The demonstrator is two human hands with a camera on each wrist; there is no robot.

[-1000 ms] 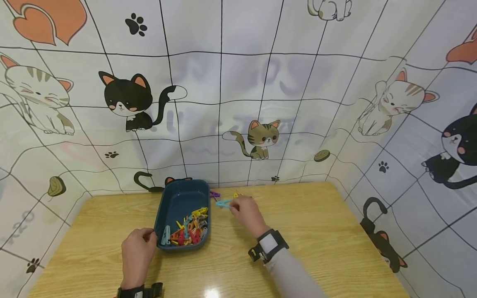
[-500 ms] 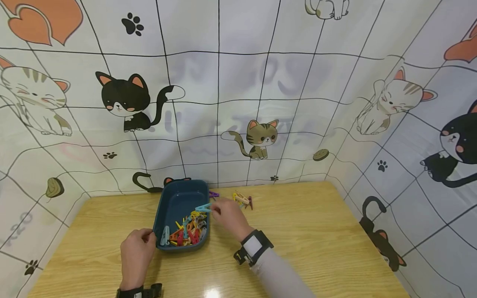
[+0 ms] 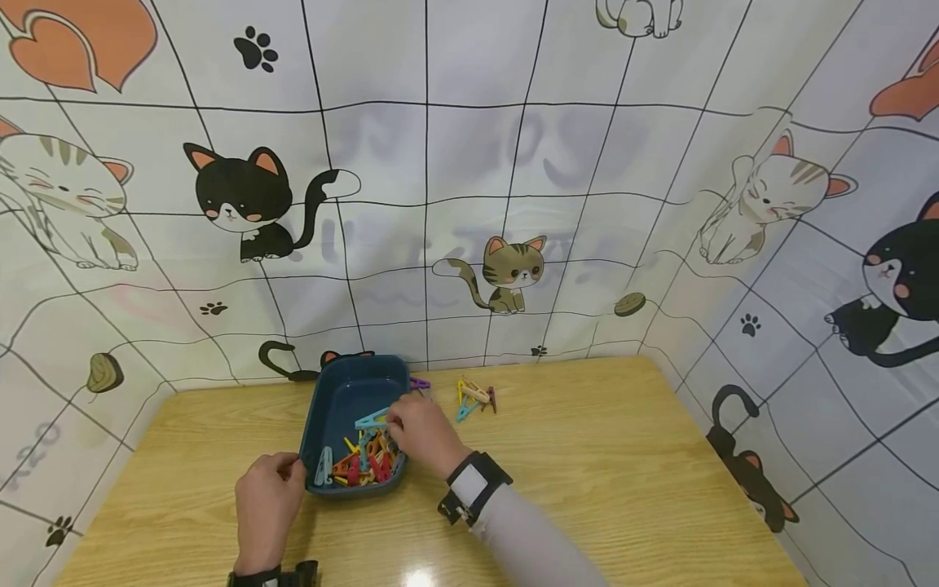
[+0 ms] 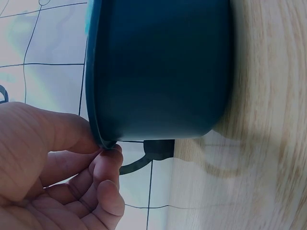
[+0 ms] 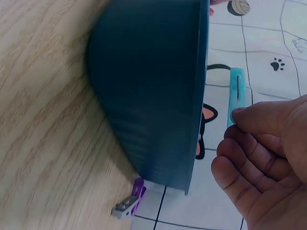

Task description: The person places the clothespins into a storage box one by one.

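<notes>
A dark blue tub point(image 3: 345, 394) stands on the wooden table, with several coloured clothes pegs point(image 3: 367, 466) heaped at its near end. My right hand point(image 3: 414, 430) holds a light blue peg point(image 3: 372, 421) over the tub; the right wrist view shows the peg point(image 5: 235, 96) pinched at the fingertips point(image 5: 249, 120) beside the tub's rim point(image 5: 204, 86). My left hand point(image 3: 267, 501) pinches the tub's near left corner rim point(image 4: 98, 139), thumb on the outside.
A small cluster of loose pegs point(image 3: 473, 396) lies on the table right of the tub, and a purple peg point(image 3: 420, 383) lies by its far right corner. Cat-print cloth walls point(image 3: 469, 204) close in the back and both sides.
My right hand carried the light blue peg leftward from the loose pegs to above the tub's pile. The left hand stayed on the tub's corner.
</notes>
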